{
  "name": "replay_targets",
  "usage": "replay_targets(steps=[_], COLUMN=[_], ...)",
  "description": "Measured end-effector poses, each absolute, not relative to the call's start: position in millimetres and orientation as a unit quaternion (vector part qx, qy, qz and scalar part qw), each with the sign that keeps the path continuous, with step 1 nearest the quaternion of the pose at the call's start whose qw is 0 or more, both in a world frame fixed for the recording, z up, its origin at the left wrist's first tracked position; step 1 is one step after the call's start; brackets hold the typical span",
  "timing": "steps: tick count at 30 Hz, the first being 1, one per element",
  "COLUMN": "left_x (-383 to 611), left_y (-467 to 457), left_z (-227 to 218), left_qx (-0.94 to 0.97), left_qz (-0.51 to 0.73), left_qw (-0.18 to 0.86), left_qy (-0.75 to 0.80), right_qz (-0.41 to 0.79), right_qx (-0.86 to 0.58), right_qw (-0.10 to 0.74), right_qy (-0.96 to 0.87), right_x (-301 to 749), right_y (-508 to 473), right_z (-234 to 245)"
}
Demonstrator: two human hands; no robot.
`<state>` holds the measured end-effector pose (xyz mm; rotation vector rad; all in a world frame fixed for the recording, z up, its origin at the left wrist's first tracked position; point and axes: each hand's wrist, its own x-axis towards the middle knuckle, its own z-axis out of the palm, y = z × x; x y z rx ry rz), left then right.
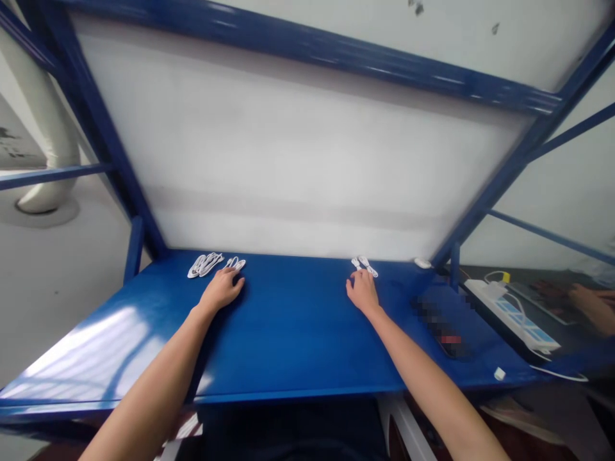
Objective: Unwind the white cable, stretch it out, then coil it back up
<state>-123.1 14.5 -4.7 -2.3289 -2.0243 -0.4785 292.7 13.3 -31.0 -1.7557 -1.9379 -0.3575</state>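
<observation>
My left hand [221, 289] rests palm down on the blue tabletop [288, 339], its fingertips at the near end of a small white coiled cable [235, 263]. A larger white cable bundle [205, 264] lies just left of that coil, beyond my hand. My right hand [362, 292] is also palm down, further right, with its fingertips at a white looped cable [365, 266]. Neither hand appears to be gripping anything.
A pixelated dark object [442, 320] lies right of my right hand, beside a white power strip [509, 314]. A small white item [423, 263] sits at the back edge. A blue metal frame [100, 134] holds a white back panel [288, 160]. Another person's hand [590, 307] is at far right.
</observation>
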Motion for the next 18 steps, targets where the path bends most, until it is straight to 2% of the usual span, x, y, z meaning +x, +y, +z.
replay_targets(steps=[12,15,18], left_x=[-3,36,58], left_y=[-29,-45,-44], left_z=[-1,8,21], left_qx=[-0.864,-0.883,-0.879], left_qz=[-0.145,-0.145,-0.15], left_qw=[-0.073,-0.083,-0.136], left_qy=[-0.476,-0.439,-0.433], right_qz=[-0.128,-0.123,-0.105], right_qx=[-0.631,-0.615,-0.592], right_qw=[0.228,0.223,0.226], right_qy=[-0.73,-0.747,-0.766], right_x=[284,275,265], right_y=[10,7,2], right_z=[-28,-27,-28])
